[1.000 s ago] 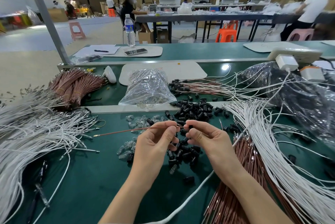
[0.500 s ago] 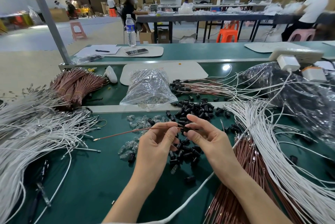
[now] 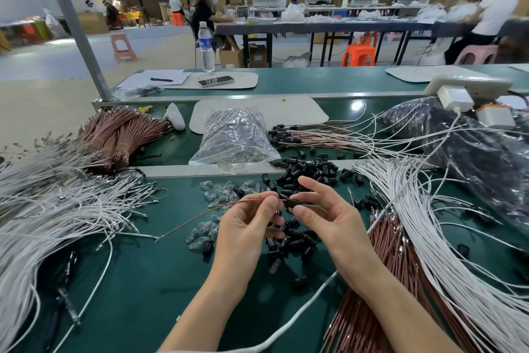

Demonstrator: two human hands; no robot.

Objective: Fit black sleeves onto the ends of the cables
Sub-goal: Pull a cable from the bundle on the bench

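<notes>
My left hand (image 3: 249,226) pinches a thin brown cable (image 3: 200,214) near its right end; the cable trails down to the left over the green table. My right hand (image 3: 323,211) pinches a black sleeve (image 3: 292,203) between thumb and fingers, right at the cable's end. Both hands hover above a scatter of loose black sleeves (image 3: 297,238). A denser heap of black sleeves (image 3: 309,171) lies just behind the hands. Whether the cable tip is inside the sleeve is hidden by my fingers.
White cable bundles (image 3: 51,209) fan out on the left and more white cables (image 3: 429,224) on the right, over brown cables (image 3: 380,281). Clear small caps (image 3: 220,195) lie by the hands. A plastic bag (image 3: 233,138) and sleeved cables (image 3: 315,135) sit behind.
The cable's free left end has dropped lower toward the table. My hands stay together at the cable's right end, with the black sleeve now visible between them.
</notes>
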